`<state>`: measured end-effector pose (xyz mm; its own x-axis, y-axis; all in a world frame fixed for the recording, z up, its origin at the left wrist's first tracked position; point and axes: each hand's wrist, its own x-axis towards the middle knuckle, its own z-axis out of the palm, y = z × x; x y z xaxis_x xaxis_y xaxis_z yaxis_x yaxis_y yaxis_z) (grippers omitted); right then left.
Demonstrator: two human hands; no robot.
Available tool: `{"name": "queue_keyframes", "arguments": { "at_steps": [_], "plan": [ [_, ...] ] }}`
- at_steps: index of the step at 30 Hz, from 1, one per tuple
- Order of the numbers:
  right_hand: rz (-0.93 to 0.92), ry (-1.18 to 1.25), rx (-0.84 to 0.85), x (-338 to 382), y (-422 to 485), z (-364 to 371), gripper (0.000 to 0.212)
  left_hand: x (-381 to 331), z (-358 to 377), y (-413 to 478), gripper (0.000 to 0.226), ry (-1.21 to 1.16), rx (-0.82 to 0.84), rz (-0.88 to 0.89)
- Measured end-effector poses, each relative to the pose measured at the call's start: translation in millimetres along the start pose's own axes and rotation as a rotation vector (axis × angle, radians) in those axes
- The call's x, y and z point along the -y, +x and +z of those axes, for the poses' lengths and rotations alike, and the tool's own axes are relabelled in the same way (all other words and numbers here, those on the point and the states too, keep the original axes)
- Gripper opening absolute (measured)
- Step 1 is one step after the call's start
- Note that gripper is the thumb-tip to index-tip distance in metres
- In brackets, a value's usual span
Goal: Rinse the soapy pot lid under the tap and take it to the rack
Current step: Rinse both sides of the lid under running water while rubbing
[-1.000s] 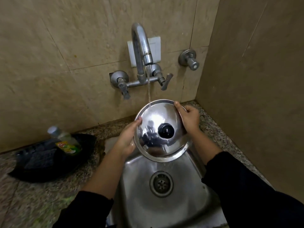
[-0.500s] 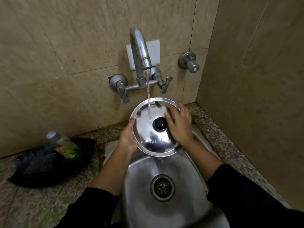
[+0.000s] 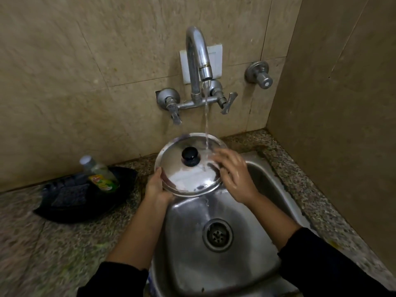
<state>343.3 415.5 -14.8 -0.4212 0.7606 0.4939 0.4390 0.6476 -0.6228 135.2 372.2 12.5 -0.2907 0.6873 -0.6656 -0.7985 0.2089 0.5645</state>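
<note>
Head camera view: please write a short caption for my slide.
Left hand holds a steel pot lid under the running tap while the right hand rubs it.

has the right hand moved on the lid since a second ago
Yes. The right hand has come off the lid's far rim and now lies lower on its right side, closer to the sink drain, fingers under the tap stream.

We see a black tray (image 3: pixel 64 213) on the speckled counter (image 3: pixel 32 254), holding a tilted soap bottle (image 3: pixel 99 173) and a dark scrubber (image 3: pixel 68 191). A white plate (image 3: pixel 216 58) and a round valve (image 3: pixel 260 75) sit on the tiled wall (image 3: pixel 85 71).
</note>
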Motion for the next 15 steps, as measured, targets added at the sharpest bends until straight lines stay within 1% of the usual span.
{"name": "queue_keyframes", "arguments": {
  "at_steps": [2, 3, 4, 5, 6, 7, 8, 10, 11, 12, 13, 15],
  "plan": [
    [-0.177, -0.119, 0.141, -1, -10, -9, 0.047, -3, 7, -1, 0.043, 0.061, -0.026, 0.008],
    [-0.237, -0.212, 0.167, -4, -13, -12, 0.052, -4, 10, -1, 0.041, 0.093, -0.034, 0.006],
    [-0.285, -0.286, 0.154, -6, -15, -14, 0.05, -4, 12, -1, 0.039, 0.112, -0.045, 0.002],
    [-0.32, -0.316, 0.118, -9, -14, -14, 0.044, -4, 11, 0, 0.036, 0.116, -0.061, -0.004],
    [-0.314, -0.29, 0.076, -9, -12, -17, 0.041, -4, 12, -2, 0.033, 0.102, -0.054, -0.006],
    [-0.276, -0.222, 0.034, -10, -10, -18, 0.04, -4, 13, -5, 0.03, 0.108, -0.045, -0.01],
    [-0.205, -0.127, 0.005, -7, -7, -21, 0.037, -3, 14, -10, 0.033, 0.12, 0.001, -0.027],
    [0.017, 0.066, -0.057, 2, 1, -25, 0.02, 0, 17, -17, 0.056, 0.214, 0.07, -0.058],
    [0.151, 0.165, -0.064, 7, 6, -24, 0.014, 3, 17, -17, 0.063, 0.252, 0.069, -0.07],
    [0.278, 0.259, -0.058, 11, 13, -21, 0.012, 3, 14, -16, 0.067, 0.268, 0.074, -0.075],
    [0.365, 0.331, -0.049, 13, 20, -17, 0.014, 4, 12, -14, 0.068, 0.281, 0.079, -0.074],
    [0.47, 0.377, -0.04, 16, 34, -6, 0.03, 5, 7, -7, 0.071, 0.212, 0.099, -0.068]
  ]
}}
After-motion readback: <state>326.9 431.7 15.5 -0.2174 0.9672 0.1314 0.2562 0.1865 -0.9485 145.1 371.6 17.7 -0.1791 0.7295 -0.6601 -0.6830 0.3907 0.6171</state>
